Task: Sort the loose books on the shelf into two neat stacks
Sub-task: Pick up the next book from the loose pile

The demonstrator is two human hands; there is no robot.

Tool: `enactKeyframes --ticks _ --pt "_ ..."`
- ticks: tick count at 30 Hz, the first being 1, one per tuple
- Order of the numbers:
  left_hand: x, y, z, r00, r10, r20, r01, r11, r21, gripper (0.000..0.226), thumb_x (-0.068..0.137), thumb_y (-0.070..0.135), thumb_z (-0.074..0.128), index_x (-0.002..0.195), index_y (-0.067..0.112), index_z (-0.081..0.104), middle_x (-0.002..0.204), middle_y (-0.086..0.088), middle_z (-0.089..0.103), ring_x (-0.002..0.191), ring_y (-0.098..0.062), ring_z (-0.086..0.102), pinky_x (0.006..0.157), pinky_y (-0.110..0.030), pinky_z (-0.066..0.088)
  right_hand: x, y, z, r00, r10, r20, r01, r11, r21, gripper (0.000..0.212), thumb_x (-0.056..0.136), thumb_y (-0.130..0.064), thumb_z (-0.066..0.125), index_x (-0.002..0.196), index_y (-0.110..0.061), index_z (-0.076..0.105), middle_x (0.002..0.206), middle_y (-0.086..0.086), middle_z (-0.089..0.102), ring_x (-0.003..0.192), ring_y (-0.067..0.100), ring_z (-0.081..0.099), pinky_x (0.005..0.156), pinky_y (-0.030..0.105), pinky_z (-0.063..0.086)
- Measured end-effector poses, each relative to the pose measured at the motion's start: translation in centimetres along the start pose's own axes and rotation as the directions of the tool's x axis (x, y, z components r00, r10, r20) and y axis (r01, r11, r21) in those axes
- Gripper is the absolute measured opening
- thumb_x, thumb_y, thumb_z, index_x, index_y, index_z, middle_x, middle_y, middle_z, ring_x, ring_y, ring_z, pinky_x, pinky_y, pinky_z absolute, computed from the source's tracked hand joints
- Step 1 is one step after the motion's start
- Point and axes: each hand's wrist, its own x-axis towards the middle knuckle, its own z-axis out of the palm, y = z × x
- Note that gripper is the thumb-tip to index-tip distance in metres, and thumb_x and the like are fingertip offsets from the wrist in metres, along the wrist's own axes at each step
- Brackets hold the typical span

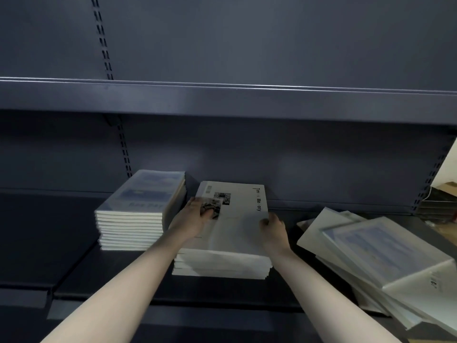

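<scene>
Two stacks stand on the dark shelf (pixel 74 263). The left stack (pixel 133 226) has several books with blue-toned covers. The middle stack (pixel 222 264) holds white books; its top book (pixel 237 219) shows small photos and black lettering. My left hand (pixel 197 215) lies on that top book's left side, fingers spread over the photos. My right hand (pixel 273 225) grips the same book's right edge with curled fingers. A loose, slanted heap of books (pixel 385 258) lies to the right.
An upper shelf board (pixel 222 100) overhangs the work area. Slotted uprights (pixel 123 149) run down the back panel. Beyond the shelf's right end, cardboard and dark items (pixel 442 201) are visible. The heap on the right overhangs the shelf's front edge.
</scene>
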Motion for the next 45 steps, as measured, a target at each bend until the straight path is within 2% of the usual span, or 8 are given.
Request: enactKeyframes --ticks 9,16,20,23,25,31,36,45 --pt "1.3 -0.5 0.7 1.0 -0.016 -0.026 0.015 1.0 -0.025 0.054 0.097 0.036 0.045 0.143 0.01 0.038 0.147 -0.01 0.039 0.137 -0.024 0.035 0.109 -0.039 0.034 1.8 -0.3 -0.1 0.995 0.007 0.095 -0.009 1.0 0.019 0.039 0.101 -0.012 0.027 0.139 -0.01 0.036 0.132 0.017 0.049 0.116 0.032 0.051 0.081 0.029 0.038" --pt "0.9 0.0 0.2 0.999 -0.001 -0.052 -0.001 0.999 -0.032 0.048 0.095 0.031 0.052 0.136 0.006 0.048 0.137 -0.013 0.05 0.127 -0.027 0.046 0.103 -0.033 0.039 1.4 -0.5 -0.3 0.993 -0.005 0.118 0.002 1.0 0.024 0.039 0.102 -0.012 0.026 0.14 -0.011 0.035 0.133 0.013 0.05 0.116 0.029 0.051 0.082 0.029 0.038" --pt "0.1 0.6 -0.4 0.994 0.018 -0.108 -0.019 1.0 -0.004 0.044 0.093 0.03 0.056 0.13 0.008 0.053 0.131 -0.012 0.054 0.119 -0.026 0.051 0.092 -0.029 0.041 1.1 -0.5 -1.1 0.989 -0.028 0.143 0.021 0.998 0.051 0.035 0.1 -0.018 0.032 0.133 -0.013 0.044 0.128 0.008 0.054 0.104 0.02 0.053 0.082 0.03 0.042" --pt "-0.7 1.3 -0.6 0.99 0.017 -0.143 -0.012 0.999 0.037 0.047 0.093 0.034 0.054 0.133 0.009 0.05 0.133 -0.011 0.051 0.122 -0.026 0.048 0.094 -0.031 0.041 1.0 0.0 -2.7 0.989 -0.087 0.118 0.096 0.993 -0.074 0.034 0.099 -0.03 0.037 0.124 -0.013 0.053 0.122 0.007 0.059 0.102 0.022 0.055 0.082 0.03 0.043" --pt "-1.1 2.1 -0.6 0.986 0.027 -0.163 -0.02 0.999 0.047 0.049 0.093 0.037 0.052 0.133 0.009 0.049 0.137 -0.011 0.048 0.126 -0.026 0.044 0.099 -0.033 0.04 1.0 0.6 -4.1 0.987 -0.148 0.06 0.157 0.969 -0.192 0.036 0.101 -0.031 0.037 0.127 -0.012 0.053 0.125 0.011 0.058 0.112 0.027 0.054 0.087 0.031 0.041" --pt "-2.0 6.3 -0.4 0.981 0.071 -0.178 -0.054 0.994 0.095 0.065 0.095 0.041 0.049 0.146 0.006 0.031 0.155 -0.013 0.025 0.145 -0.024 0.018 0.117 -0.032 0.017 1.3 3.2 -8.9 0.968 -0.249 -0.026 0.22 0.896 -0.386 0.039 0.098 -0.029 0.042 0.134 -0.013 0.047 0.135 0.012 0.049 0.126 0.028 0.044 0.1 0.039 0.039" --pt "-2.8 10.0 1.7 0.984 0.105 -0.145 -0.086 0.987 0.133 0.07 0.096 0.046 0.044 0.149 0.005 0.022 0.158 -0.011 0.017 0.147 -0.022 0.01 0.118 -0.031 0.01 0.9 6.1 -12.7 0.975 -0.218 -0.053 0.164 0.853 -0.495 0.047 0.098 -0.033 0.043 0.138 -0.008 0.042 0.144 0.014 0.04 0.134 0.029 0.036 0.106 0.039 0.033" --pt "-3.9 17.3 7.6 0.98 0.199 -0.027 -0.195 0.975 0.111 0.072 0.095 0.051 0.042 0.151 0.012 0.017 0.159 -0.005 0.015 0.147 -0.019 0.009 0.118 -0.033 0.014 0.3 12.2 -19.5 0.977 -0.193 -0.09 0.093 0.768 -0.633 0.062 0.098 -0.047 0.035 0.147 -0.009 0.03 0.154 0.012 0.028 0.144 0.025 0.021 0.117 0.037 0.016"
